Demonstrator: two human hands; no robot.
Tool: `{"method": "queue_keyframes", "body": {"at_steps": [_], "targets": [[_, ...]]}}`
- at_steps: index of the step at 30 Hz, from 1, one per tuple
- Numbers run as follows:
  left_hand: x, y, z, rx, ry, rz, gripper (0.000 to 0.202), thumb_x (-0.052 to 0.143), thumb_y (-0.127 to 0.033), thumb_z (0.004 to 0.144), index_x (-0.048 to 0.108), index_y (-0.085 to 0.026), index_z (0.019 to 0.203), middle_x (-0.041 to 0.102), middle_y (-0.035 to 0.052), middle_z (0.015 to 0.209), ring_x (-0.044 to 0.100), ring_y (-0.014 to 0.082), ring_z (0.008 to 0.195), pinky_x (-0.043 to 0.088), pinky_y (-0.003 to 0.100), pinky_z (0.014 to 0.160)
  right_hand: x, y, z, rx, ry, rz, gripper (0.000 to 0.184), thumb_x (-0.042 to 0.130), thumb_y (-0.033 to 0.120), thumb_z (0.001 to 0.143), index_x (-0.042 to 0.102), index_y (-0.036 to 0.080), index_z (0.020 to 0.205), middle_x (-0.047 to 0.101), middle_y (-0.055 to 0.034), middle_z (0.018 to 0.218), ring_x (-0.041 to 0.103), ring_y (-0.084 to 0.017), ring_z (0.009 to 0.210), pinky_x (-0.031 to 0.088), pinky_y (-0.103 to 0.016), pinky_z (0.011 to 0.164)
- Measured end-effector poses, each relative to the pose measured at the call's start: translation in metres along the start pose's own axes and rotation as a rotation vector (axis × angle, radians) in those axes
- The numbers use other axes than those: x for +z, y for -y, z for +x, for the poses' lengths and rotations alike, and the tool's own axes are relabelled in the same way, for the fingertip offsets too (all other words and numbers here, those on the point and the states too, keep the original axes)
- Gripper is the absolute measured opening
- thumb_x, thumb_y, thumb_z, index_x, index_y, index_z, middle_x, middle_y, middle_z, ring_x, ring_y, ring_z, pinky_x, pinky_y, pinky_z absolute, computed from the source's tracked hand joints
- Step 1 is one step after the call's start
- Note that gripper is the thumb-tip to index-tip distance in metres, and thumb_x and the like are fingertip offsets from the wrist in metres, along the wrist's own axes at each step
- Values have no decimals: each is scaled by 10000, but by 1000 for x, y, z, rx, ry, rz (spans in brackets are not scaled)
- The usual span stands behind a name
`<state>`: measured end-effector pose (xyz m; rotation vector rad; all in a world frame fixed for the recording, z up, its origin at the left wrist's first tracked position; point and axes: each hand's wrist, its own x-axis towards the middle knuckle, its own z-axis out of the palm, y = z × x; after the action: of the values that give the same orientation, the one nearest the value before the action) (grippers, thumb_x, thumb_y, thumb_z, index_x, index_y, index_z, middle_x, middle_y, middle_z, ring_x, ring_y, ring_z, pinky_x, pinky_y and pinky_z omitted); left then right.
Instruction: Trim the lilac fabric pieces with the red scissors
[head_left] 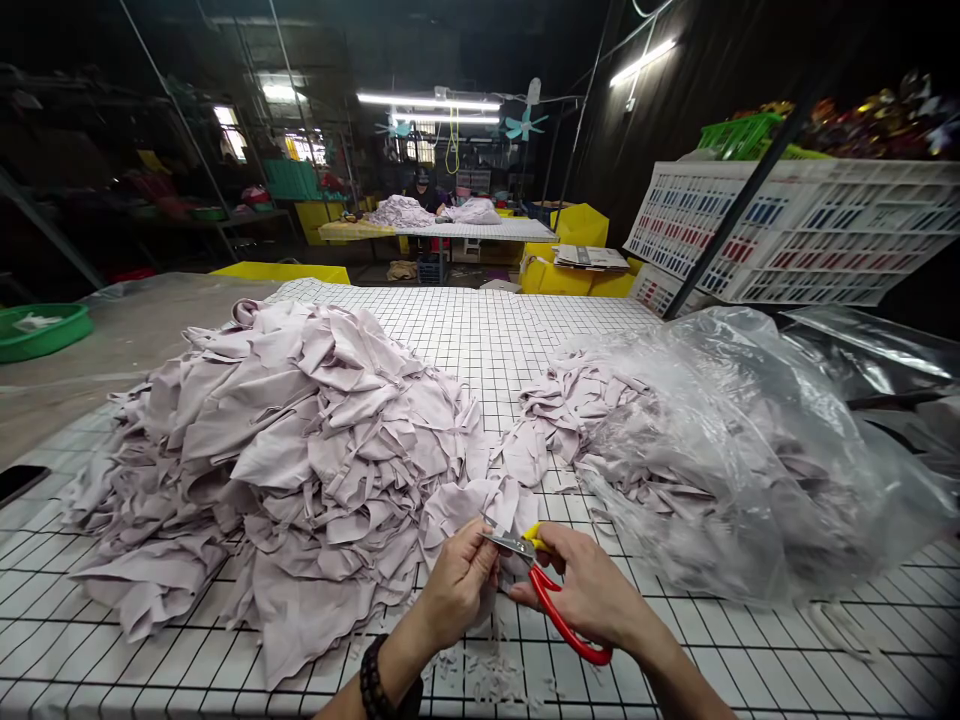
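Observation:
My right hand (pixel 581 580) is closed around a pair of scissors (pixel 559 610) with red handles and a bit of yellow near the pivot. The blades point left and reach my left hand (pixel 461 575), which pinches a pale lilac fabric piece (pixel 480 500) at the blade tips. Part of that fabric is hidden behind my fingers. Small fabric scraps (pixel 495 680) lie on the table just below my hands. To the left rises a large heap of the same lilac fabric (pixel 300 430).
More lilac pieces spill from a clear plastic bag (pixel 750 450) at right on the checked tabletop (pixel 480 340). A phone (pixel 22 483) and green basin (pixel 45 330) are at left. White crates (pixel 795 230) stand back right. Another person (pixel 424 190) sits at a far table.

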<state>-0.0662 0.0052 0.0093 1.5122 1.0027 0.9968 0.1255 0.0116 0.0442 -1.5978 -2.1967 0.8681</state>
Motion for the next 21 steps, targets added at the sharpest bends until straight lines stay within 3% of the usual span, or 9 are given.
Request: {"method": "queue_keyframes", "body": {"at_steps": [11,21], "targets": [[0,1,-3,-70,37,-127,307,402,-392,942,559,-149,839,499,2,684,469,115,646,377,235,633,1,1,-3,-3,17,-13,441,663,524,703,370,202,632,434,59,617,364,-104,574,258,-222,524],[-2,1,-2,-71,44,-153,314,414,-396,934,558,-141,818,491,6,707,450,106,619,363,227,592,7,-4,-6,-42,13,-6,398,639,511,725,386,208,681,470,48,676,385,-112,604,257,-226,536]]}}
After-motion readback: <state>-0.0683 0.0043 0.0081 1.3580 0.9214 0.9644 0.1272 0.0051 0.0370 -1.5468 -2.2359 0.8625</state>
